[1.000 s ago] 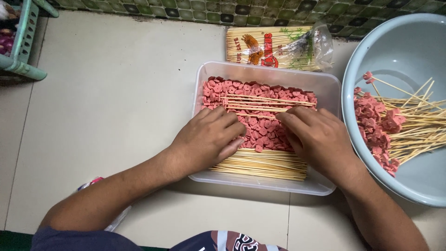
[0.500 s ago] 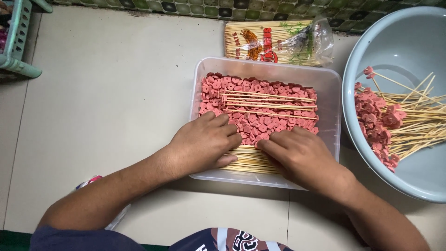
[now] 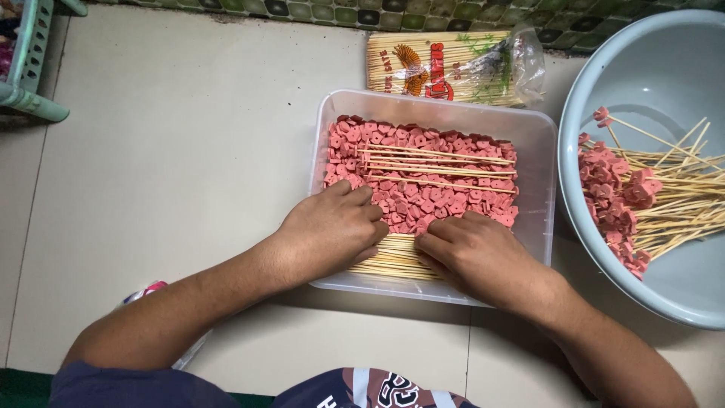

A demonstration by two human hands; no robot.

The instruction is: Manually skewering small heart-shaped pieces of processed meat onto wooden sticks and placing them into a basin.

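Down inside the clear plastic tub (image 3: 544,151), both hands laid palm-down at its near edge. Left hand (image 3: 332,230) flat, fingers together, resting across pink sausage slices (image 3: 423,193) and bamboo skewers (image 3: 393,261). Right hand (image 3: 479,257) alongside, fingers curled together over the same skewer ends, nearly touching the left. Loose skewers lying across the slices toward the tub's far side. Right of the tub, a grey basin (image 3: 657,68) with threaded skewers; beyond the tub, a packet of skewers (image 3: 453,68).
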